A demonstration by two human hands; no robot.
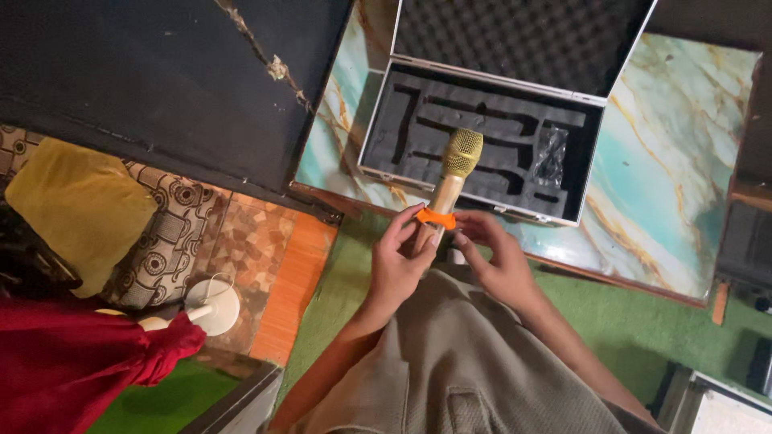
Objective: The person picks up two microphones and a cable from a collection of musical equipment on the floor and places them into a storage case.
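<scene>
I hold a gold microphone (455, 170) upright in front of me, its mesh head pointing away. An orange ring (435, 217) sits around its body. My left hand (399, 264) pinches the ring's left side and grips the lower body. My right hand (497, 255) touches the ring's right end with its fingertips. Just beyond the microphone lies an open silver case (482, 120) with black foam cut-outs and an egg-crate foam lid (523, 36).
The case rests on a marbled turquoise table (683, 161). A small clear plastic bag (550, 157) lies in the foam. A black cracked surface (161, 80) fills the upper left. Yellow and red cloths (72, 209) and a white round object (213, 305) lie at left.
</scene>
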